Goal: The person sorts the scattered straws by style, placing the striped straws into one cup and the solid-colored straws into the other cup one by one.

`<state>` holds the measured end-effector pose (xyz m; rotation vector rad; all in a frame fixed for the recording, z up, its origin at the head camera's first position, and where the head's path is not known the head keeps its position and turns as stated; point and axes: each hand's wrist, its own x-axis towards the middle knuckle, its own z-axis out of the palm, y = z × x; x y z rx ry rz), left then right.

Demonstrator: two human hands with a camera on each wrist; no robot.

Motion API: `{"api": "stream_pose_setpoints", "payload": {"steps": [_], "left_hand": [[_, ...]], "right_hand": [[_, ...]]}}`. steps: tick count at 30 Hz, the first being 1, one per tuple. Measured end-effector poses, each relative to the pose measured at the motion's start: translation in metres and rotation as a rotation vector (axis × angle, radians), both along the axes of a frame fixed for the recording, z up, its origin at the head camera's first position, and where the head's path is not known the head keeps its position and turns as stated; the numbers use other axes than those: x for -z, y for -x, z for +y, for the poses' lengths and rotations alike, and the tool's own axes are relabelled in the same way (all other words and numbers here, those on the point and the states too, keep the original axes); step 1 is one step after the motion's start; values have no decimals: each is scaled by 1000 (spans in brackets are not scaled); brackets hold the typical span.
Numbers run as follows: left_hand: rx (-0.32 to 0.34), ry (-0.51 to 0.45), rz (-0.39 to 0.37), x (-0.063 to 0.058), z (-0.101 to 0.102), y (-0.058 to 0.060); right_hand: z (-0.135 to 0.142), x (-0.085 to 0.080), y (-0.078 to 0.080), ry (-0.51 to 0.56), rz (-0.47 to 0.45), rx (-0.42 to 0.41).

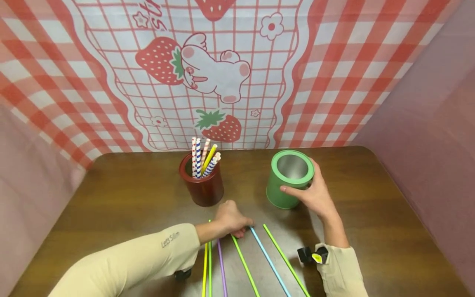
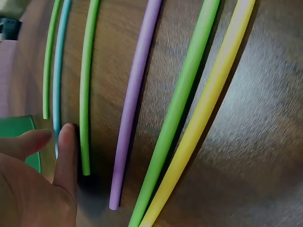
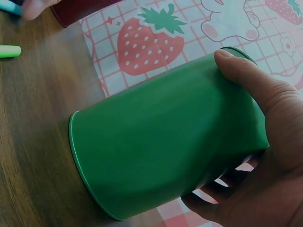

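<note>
My right hand (image 1: 315,192) grips the green can (image 1: 283,194) around its upper side, thumb across the front. The can stands upright, its silvery inside showing; in the right wrist view the fingers wrap behind its wall (image 3: 161,137). My left hand (image 1: 231,218) is low over the table at the far end of a light blue straw (image 1: 269,260). In the left wrist view the thumb and index finger (image 2: 68,146) stand apart, one on each side of the blue straw (image 2: 59,80). A green straw (image 2: 86,94) lies just beside the index finger.
Left of the can stands a dark red can (image 1: 205,192) holding several patterned straws (image 1: 198,159) and a yellow one. A purple straw (image 1: 222,268), a yellow straw (image 1: 205,272) and more green straws (image 1: 285,260) lie on the wooden table (image 1: 375,214). A strawberry-print cloth (image 1: 334,82) hangs behind.
</note>
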<state>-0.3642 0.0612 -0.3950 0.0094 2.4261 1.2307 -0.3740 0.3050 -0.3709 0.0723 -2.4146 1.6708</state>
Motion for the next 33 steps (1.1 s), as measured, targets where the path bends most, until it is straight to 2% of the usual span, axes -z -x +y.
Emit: {"api": "stream_pose_setpoints", "payload": {"steps": [4, 8, 10, 12, 14, 16, 18, 21, 24, 27, 30, 33], "left_hand": [[2, 101, 66, -3, 6, 4], [-11, 111, 99, -7, 12, 6], [-21, 74, 93, -7, 14, 9], [-36, -3, 62, -7, 14, 12], [-65, -135, 3, -11, 11, 17], [-100, -283, -46, -21, 6, 20], [-124, -414, -39, -40, 3, 22], [-97, -567, 75, -79, 2, 23], [-36, -735, 271, -119, 7, 21], [-8, -896, 458, -150, 14, 23], [-37, -984, 605, -168, 19, 31], [-91, -1019, 690, -170, 23, 41]], "right_hand": [[1, 0, 1, -4, 16, 8], [4, -3, 0, 6, 24, 19], [5, -3, -1, 13, 24, 20], [4, -3, -2, 23, 15, 15], [2, -3, -3, 35, 6, 4], [-1, -3, -5, 44, -5, -8], [-2, -4, -6, 43, -12, -16], [-5, -2, -5, 54, -9, -10], [-4, -3, -5, 48, -4, 2], [-3, -3, -5, 56, -2, 4], [-4, -2, -5, 62, -1, -1], [-4, -1, -6, 56, -4, -10]]}}
